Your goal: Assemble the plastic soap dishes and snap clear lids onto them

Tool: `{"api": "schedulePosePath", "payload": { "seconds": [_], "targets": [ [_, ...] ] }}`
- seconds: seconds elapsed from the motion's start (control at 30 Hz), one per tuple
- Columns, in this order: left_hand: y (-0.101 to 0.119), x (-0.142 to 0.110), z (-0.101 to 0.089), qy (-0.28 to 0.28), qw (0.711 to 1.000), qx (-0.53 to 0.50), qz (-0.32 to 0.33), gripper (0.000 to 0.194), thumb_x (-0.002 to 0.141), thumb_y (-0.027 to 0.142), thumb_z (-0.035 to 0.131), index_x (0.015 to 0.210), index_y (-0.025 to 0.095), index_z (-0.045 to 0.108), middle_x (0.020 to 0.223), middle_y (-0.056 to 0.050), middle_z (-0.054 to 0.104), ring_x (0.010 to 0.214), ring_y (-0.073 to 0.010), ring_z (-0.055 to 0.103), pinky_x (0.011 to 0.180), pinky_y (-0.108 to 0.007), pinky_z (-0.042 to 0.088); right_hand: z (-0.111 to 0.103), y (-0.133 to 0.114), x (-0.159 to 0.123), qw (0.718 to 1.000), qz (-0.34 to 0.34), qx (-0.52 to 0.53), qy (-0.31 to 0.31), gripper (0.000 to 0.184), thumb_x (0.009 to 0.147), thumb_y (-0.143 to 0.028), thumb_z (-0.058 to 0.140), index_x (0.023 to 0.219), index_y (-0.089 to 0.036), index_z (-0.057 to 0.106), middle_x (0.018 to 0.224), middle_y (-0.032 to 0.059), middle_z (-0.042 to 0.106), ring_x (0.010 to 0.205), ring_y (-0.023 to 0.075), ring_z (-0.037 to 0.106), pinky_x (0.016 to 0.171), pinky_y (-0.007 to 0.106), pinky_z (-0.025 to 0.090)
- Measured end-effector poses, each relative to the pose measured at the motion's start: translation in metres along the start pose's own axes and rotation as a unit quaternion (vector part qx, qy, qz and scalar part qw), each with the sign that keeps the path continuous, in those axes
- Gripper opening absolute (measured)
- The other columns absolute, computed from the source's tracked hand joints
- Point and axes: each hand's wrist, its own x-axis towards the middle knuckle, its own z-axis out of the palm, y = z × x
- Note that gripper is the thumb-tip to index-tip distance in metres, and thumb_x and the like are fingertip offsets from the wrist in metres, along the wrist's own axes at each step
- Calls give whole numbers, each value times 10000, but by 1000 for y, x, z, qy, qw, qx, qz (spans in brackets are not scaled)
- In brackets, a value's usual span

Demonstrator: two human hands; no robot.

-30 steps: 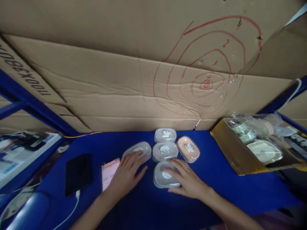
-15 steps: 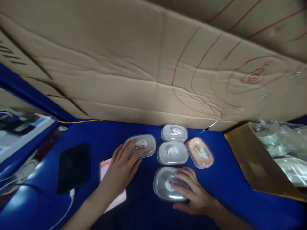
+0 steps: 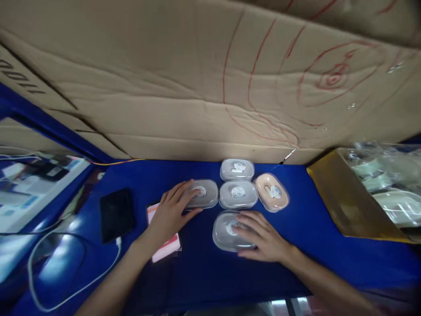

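Observation:
My left hand (image 3: pixel 174 208) lies with fingers stretched over the left side of a grey oval plastic box (image 3: pixel 210 193) with a clear lid and a round sticker. Over the right part of a similar grey box (image 3: pixel 222 232), closer to me, my right hand (image 3: pixel 261 235) rests with its fingers extended. Another grey box (image 3: pixel 238 199) sits in the middle, its left edge close beside the left box. Behind it stands one more grey box (image 3: pixel 237 169), and a pink box (image 3: pixel 269 191) lies tilted at its right. Partly under my left wrist is a lit phone (image 3: pixel 167 250).
A yellowish open carton (image 3: pixel 342 206) at right holds bagged pale-green items (image 3: pixel 399 204). On the left lie a black device (image 3: pixel 116 215) with a white cable (image 3: pixel 79 287) and a power strip (image 3: pixel 42 186). Cardboard (image 3: pixel 158 118) walls the back of the blue table (image 3: pixel 194 272).
The left box has shifted slightly right and toward me, into line with the middle box, with my left hand on it. My right hand stays on the front box. The camera view has shifted.

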Motion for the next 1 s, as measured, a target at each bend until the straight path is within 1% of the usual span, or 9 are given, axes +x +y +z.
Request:
{"api": "schedulePosePath", "payload": {
  "seconds": [0.13,0.23,0.33,0.43,0.53,0.63,0.77,0.87,1.0],
  "targets": [
    [-2,1,4,9,1000,-24,-6,423,1094,489,635,1455,270,649,1555,-150,652,1407,-399,625,1057,-571,581,-9,-3,-1,999,-33,-23,15,575,1071,-563,642,1506,-189,607,1413,142,725,1442,296,589,1148,497,537],
    [-9,4,3,17,997,-68,-25,438,1110,495,593,1477,261,644,1519,-141,677,1407,-358,635,1131,-569,556,-37,2,-19,997,-26,-46,47,606,1070,-547,638,1570,-212,575,1378,142,739,1407,325,631,1149,542,545],
    [-21,14,4,20,995,-83,-44,463,1111,515,575,1470,231,650,1506,-157,674,1408,-349,634,1187,-569,525,-71,23,-46,974,115,-87,173,542,1070,-455,639,1578,-277,586,1410,147,709,1379,355,652,1132,580,554],
    [-30,28,9,16,996,-77,-52,491,1112,509,553,1476,192,643,1496,-196,663,1393,-371,640,1171,-593,533,-87,54,-72,912,290,-148,250,450,1067,-406,639,1495,-269,659,1448,158,680,1368,352,650,1170,593,519],
    [-27,35,12,10,996,-69,-52,468,1133,454,491,1498,191,622,1549,-211,621,1439,-386,606,1191,-640,498,-83,81,-88,886,360,-187,226,423,1073,-481,620,1403,-234,712,1389,165,712,1316,347,666,1151,585,515],
    [-9,29,5,3,998,-59,-12,407,1142,401,505,1488,220,621,1546,-180,629,1434,-363,605,1193,-606,494,-72,87,-89,873,389,-232,179,406,1091,-506,579,1373,-249,717,1432,148,711,1388,386,618,1172,637,435],
    [23,20,-5,-28,996,-57,67,331,1135,352,571,1443,250,638,1403,-127,721,1275,-302,697,1109,-494,561,-63,70,-62,919,320,-210,88,457,1100,-489,582,1502,-274,621,1550,138,656,1460,361,584,1215,586,382],
    [45,35,-2,-62,993,-50,91,421,1118,409,619,1512,262,600,1518,-139,659,1377,-329,650,1161,-513,535,-57,62,-34,940,288,-183,-7,634,1055,-579,638,1592,-255,541,1619,179,593,1465,403,583,1216,615,407],
    [67,73,12,-139,986,-38,89,692,1010,492,784,1610,270,521,1706,-180,471,1533,-402,524,1242,-576,467,-56,68,-22,940,322,-111,1,612,1052,-576,637,1566,-251,565,1633,177,578,1499,400,568,1195,585,506]
  ]
}}
